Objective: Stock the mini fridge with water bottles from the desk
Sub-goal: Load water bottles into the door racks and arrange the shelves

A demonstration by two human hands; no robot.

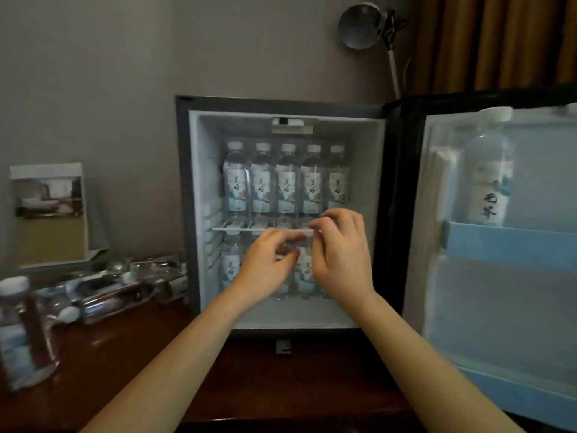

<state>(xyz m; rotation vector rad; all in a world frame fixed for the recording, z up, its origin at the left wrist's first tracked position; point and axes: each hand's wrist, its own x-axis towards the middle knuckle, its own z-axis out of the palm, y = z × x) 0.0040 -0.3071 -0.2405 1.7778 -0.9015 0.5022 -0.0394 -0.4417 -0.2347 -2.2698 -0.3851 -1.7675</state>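
Note:
The mini fridge [187, 195] stands open on the dark wooden desk [281, 385]. Several labelled water bottles [287, 182] line its upper wire shelf [231, 228]. More bottles [231, 264] stand in the lower compartment. Both my hands reach into that lower part, just under the shelf's front edge. My left hand [265, 267] curls round the upper part of a bottle [302, 267] between the hands. My right hand [340, 254] curls its fingers at that bottle's top; the blur hides the exact grip. On the desk, one bottle [22, 332] stands upright at far left, and several bottles [109, 292] lie behind it.
The fridge door [499, 307] swings out to the right, with a larger bottle [487, 179] in its upper rack. A standing picture card [46, 214] leans against the wall at left. A desk lamp [359, 26] rises behind the fridge, beside brown curtains [499, 39].

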